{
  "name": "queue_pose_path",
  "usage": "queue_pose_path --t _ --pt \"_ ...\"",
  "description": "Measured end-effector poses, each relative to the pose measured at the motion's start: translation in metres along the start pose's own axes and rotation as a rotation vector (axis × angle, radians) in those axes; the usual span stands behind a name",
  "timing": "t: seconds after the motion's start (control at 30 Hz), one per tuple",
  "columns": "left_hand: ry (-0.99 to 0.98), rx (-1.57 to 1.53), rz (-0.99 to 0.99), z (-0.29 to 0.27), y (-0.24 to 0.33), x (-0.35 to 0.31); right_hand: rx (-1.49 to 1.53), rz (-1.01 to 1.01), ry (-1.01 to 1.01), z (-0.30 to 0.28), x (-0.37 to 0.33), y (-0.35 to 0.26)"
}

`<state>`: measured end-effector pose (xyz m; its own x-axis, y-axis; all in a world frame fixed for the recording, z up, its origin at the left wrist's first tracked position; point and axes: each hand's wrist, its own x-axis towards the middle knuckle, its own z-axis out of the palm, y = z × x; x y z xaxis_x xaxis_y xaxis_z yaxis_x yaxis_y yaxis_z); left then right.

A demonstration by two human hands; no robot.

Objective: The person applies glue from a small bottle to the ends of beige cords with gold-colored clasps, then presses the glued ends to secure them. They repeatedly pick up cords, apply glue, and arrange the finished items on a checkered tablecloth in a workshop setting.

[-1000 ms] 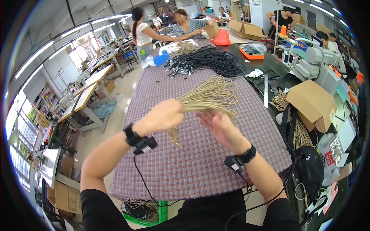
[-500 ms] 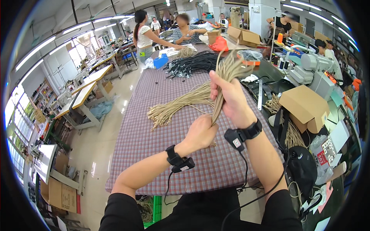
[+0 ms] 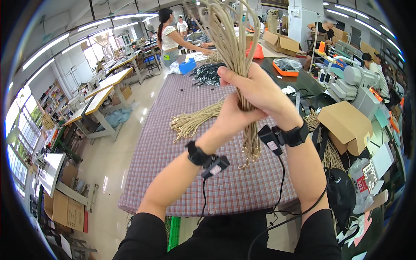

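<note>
A bundle of beige cords [image 3: 227, 37] stands upright in front of me, its looped tops fanning out and its metal-tipped ends hanging below my hands. My right hand [image 3: 260, 89] is wrapped round the middle of it, thumb pointing left. Just beneath, my left hand [image 3: 234, 117] is also closed round the cords, its fingers partly hidden behind them. On the checked tablecloth [image 3: 173, 173] behind my left hand lies a second bundle of beige cords [image 3: 195, 120], with its tipped ends toward the left. A pile of black cords [image 3: 208, 74] rests farther back, partly covered by the held bundle.
Beyond the black cords are a blue box [image 3: 187, 66] and a red bag [image 3: 256, 52]. To the right are an open carton [image 3: 346, 125], more beige cords [image 3: 331, 154] and a black backpack [image 3: 340, 193]. A person [image 3: 171, 37] stands at the table's far end.
The held bundle has come up and nearer, now upright with its tipped ends in view below. My left hand has risen from the cords' lower part to just under my right.
</note>
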<state>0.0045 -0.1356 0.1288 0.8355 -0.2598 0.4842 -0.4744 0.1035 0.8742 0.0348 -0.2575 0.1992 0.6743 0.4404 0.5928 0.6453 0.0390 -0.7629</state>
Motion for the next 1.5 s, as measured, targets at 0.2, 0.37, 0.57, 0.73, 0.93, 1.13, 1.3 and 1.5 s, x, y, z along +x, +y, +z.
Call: queue_pose_path --t 0.2,0.37,0.57,0.73,0.93,1.13,1.3,1.5 --pt "-0.195 -0.078 0.104 -0.013 0.04 0.049 -0.091 -0.148 -0.018 -0.023 0.01 -0.04" --pt "-0.26 -0.248 0.007 -0.011 0.067 0.074 -0.121 0.087 -0.042 -0.042 0.013 -0.079" --pt "0.065 -0.285 -0.049 0.005 0.094 0.081 0.171 -0.019 0.033 -0.051 0.023 -0.029" --pt "0.115 -0.281 -0.11 -0.024 0.107 0.098 0.428 0.007 -0.214 -0.029 0.006 0.028" --pt "0.232 -0.27 -0.012 -0.032 0.1 0.094 0.256 0.105 -0.162 0.014 -0.006 0.048" --pt "0.325 -0.313 0.011 -0.05 0.105 0.084 0.322 0.2 -0.084 0.029 -0.004 0.047" --pt "0.387 -0.606 0.112 -0.114 0.141 0.053 -0.226 0.034 -0.124 0.01 -0.018 0.035" --pt "0.741 -0.562 0.015 -0.176 0.058 -0.055 -0.755 0.102 -0.436 -0.002 -0.058 0.045"
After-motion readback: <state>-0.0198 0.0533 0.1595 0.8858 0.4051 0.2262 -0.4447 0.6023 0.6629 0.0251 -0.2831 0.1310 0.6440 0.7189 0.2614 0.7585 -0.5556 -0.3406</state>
